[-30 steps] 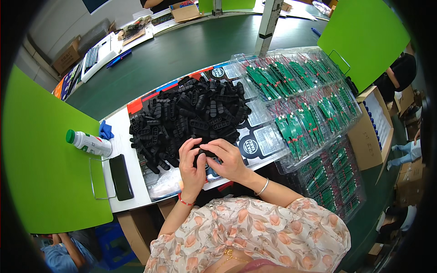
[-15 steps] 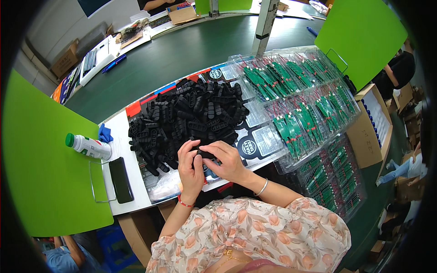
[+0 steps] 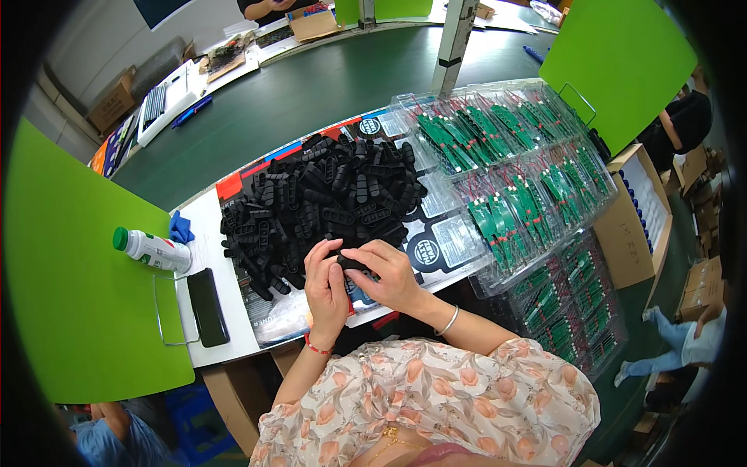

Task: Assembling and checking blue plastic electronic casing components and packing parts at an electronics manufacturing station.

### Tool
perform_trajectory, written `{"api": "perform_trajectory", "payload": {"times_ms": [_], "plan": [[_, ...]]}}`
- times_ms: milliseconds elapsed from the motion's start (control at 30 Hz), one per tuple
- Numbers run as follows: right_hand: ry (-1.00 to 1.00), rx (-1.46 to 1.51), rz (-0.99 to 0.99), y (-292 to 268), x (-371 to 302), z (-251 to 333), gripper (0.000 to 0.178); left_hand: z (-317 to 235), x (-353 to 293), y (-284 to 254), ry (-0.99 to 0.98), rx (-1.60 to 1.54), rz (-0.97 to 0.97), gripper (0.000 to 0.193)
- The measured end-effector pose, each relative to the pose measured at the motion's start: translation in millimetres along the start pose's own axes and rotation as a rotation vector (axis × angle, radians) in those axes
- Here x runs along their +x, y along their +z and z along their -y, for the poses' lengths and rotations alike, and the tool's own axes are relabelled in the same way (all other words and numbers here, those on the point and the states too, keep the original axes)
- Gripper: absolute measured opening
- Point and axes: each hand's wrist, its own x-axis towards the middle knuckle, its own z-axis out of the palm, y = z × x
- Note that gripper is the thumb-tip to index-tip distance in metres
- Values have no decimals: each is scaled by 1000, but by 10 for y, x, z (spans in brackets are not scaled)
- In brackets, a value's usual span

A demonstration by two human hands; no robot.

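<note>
A big heap of small black slotted rubber parts [image 3: 327, 198] lies on the white worktable [image 3: 208, 233]. At the heap's near edge my left hand [image 3: 327, 292] and my right hand [image 3: 389, 274] meet around one black part [image 3: 354, 263], both pinching it between the fingers. My left wrist carries a red string, my right a thin bangle. Clear plastic trays of green circuit boards [image 3: 513, 167] with red wires sit right of my hands.
A white bottle with a green cap [image 3: 152, 249], a blue cloth [image 3: 181, 228] and a black phone [image 3: 208, 307] lie at the left. Green divider panels [image 3: 78, 311] stand on both sides. A dark conveyor belt [image 3: 311, 86] runs behind. Cardboard boxes [image 3: 634, 226] stand at the right, with other people nearby.
Both hands stay at the heap's near edge, fingers shifting slightly on the black part. The view has tilted a little.
</note>
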Motion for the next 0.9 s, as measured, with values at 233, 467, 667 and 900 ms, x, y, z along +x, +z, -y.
{"api": "perform_trajectory", "payload": {"times_ms": [233, 467, 667, 900], "plan": [[7, -17, 3, 0, -8, -13, 31, -37, 3, -1, -15, -5, -2, 7], [9, -6, 16, 9, -17, -33, 31, -32, 8, -2, -11, -10, -7, 7], [28, 6, 24, -10, -1, 17, 38, -19, 3, -1, 2, -15, -5, 5], [56, 29, 12, -6, -31, -12, 36, -19, -3, -3, -17, -36, 5, 12]]}}
